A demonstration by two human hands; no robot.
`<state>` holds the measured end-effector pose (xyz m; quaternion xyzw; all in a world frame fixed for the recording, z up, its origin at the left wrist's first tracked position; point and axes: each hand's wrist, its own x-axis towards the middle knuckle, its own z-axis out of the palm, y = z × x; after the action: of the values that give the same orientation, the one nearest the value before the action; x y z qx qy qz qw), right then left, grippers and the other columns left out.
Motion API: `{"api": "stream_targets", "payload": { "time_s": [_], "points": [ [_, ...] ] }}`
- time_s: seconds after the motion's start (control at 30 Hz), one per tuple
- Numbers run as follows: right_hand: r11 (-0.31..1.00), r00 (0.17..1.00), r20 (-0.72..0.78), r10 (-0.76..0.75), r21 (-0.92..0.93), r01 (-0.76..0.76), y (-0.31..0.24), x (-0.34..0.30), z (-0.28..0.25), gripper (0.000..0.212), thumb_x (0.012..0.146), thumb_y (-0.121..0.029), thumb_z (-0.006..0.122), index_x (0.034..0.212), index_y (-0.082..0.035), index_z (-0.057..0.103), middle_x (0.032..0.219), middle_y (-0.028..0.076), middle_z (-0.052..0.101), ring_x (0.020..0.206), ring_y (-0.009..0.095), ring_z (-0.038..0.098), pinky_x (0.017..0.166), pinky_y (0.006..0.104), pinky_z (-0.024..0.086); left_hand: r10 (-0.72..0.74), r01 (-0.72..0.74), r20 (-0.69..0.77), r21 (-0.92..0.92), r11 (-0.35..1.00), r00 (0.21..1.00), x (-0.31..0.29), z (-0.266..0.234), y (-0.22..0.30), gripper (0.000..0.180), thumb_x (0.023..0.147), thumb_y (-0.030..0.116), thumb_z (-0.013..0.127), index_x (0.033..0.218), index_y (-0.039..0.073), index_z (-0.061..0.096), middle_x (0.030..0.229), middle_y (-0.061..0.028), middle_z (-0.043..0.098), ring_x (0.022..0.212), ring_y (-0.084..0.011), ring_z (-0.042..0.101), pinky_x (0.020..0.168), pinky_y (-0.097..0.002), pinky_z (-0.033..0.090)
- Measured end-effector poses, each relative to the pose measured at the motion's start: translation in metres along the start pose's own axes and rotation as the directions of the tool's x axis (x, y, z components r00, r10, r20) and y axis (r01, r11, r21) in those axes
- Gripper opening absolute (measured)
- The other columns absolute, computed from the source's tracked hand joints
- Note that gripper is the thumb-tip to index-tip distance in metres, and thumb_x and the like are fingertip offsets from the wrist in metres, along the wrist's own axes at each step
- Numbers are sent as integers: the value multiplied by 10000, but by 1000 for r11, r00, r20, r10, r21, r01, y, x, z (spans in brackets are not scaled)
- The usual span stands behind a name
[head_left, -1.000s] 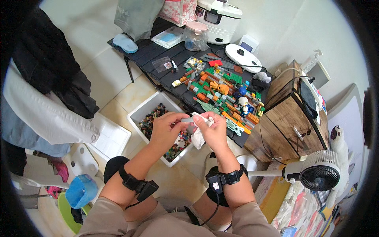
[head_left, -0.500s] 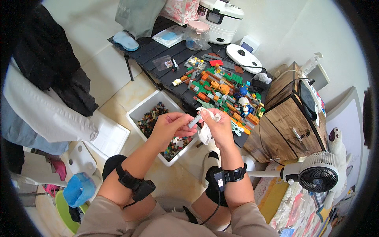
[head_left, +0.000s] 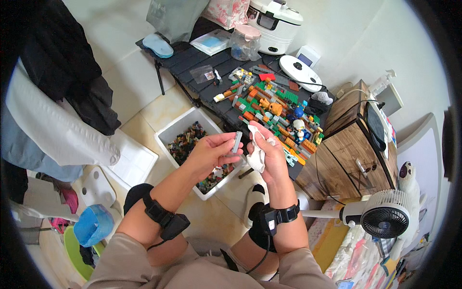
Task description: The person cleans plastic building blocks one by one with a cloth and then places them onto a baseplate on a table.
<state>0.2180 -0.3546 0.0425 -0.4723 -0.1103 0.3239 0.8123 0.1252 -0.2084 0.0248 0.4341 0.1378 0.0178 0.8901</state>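
My left hand (head_left: pixel 214 151) pinches a slim grey toy brick (head_left: pixel 237 142) between thumb and fingers, holding it nearly upright. A crumpled white tissue (head_left: pixel 256 153) is gripped in my right hand (head_left: pixel 270 154), a short gap away from the brick. Both hands hang over the near edge of the black slatted table (head_left: pixel 192 72). Beneath my left hand is a white bin (head_left: pixel 166 132) filled with loose mixed toy bricks (head_left: pixel 185 144). Beyond my right hand, a built layout of coloured bricks (head_left: pixel 269 113) with small figures covers part of the table.
A white rice cooker (head_left: pixel 276 29), its white lid (head_left: pixel 301 73) and a lidded clear jar (head_left: pixel 245 45) stand at the table's back. To the right are a wooden cabinet (head_left: pixel 346 149) and a fan (head_left: pixel 385 216). A white foam box lid (head_left: pixel 130 159) lies left of the bin.
My hands have drawn apart. The tissue has come away from the grey brick, which my left hand now holds more upright.
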Motion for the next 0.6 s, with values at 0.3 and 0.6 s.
{"api": "stream_targets", "payload": {
  "time_s": [0.3, 0.6],
  "points": [
    [999, 999, -30, -42, -14, 42, 5, -5, 2, 211, 833, -125, 661, 1002, -35, 572, 869, 38, 621, 668, 92, 587, 584, 223, 486, -9, 10, 47, -10, 1000, 999, 1, 4, 0, 293, 927, 131, 514, 1190, 3, 540, 1033, -106, 619, 908, -172, 632, 786, -258, 551],
    [789, 919, 61, -389, -494, 366, 18, -2, 5, 261, 794, -55, 682, 1024, -3, 571, 896, 40, 582, 838, 88, 555, 737, 219, 459, 94, -97, 25, 154, 983, 995, 2, 0, -10, 332, 909, 147, 542, 1213, 13, 533, 1057, -96, 625, 898, -167, 632, 792, -280, 544]
  ]
}}
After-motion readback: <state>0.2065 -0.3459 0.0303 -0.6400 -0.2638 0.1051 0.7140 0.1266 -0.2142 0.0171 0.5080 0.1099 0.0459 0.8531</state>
